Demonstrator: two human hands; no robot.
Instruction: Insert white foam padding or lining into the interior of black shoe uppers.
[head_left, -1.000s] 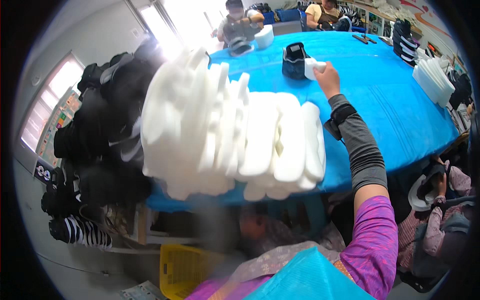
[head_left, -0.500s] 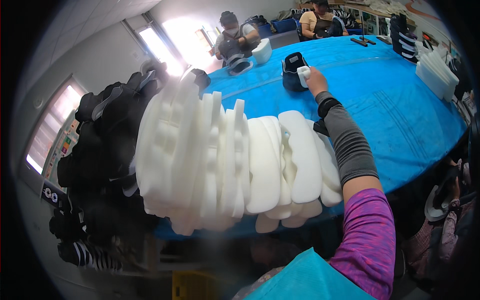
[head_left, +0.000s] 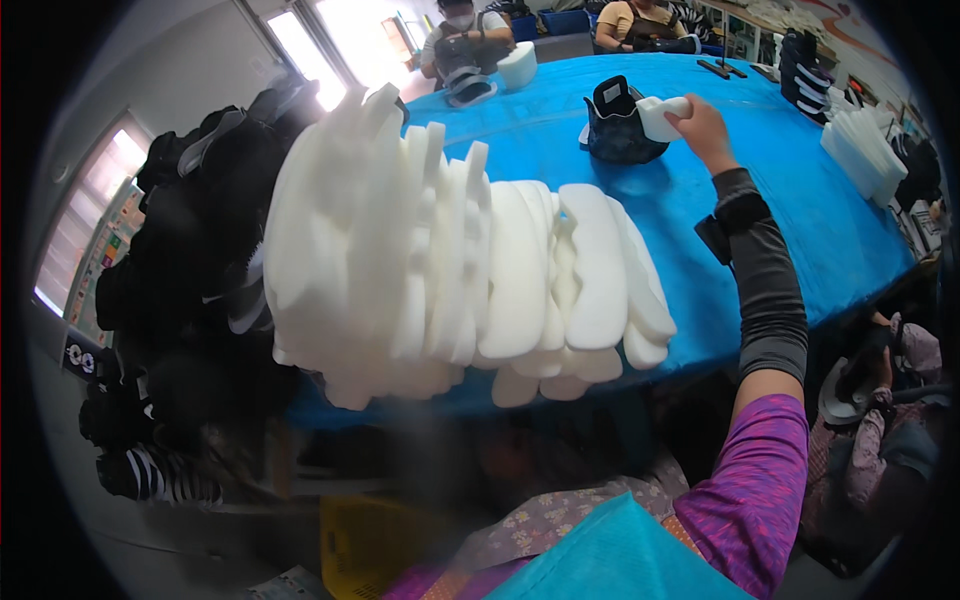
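Note:
Over the table my right hand [head_left: 703, 133] is closed on one end of a white foam pad [head_left: 656, 117]. The pad's other end meets the right side of a black fabric pouch-like piece [head_left: 625, 138] that stands on the table with a pale label inside its raised flap. Whether the pad sits inside the piece or only against it, I cannot tell. Nearer to me a long row of white foam pads [head_left: 596, 270] stands packed on edge, some with wavy edges. My left hand does not show.
A blue sheet [head_left: 780, 210] covers the table. Black padded pieces [head_left: 170, 260] are heaped at the left. More white foam [head_left: 865, 155] stands at the far right. Two people [head_left: 462, 35] work across the table, another person [head_left: 880, 420] sits at the right. A yellow crate [head_left: 365, 550] is below.
My right hand has moved right with the foam pad, and more of the pad shows. The black piece has shifted right and turned. The whole view has tilted downward.

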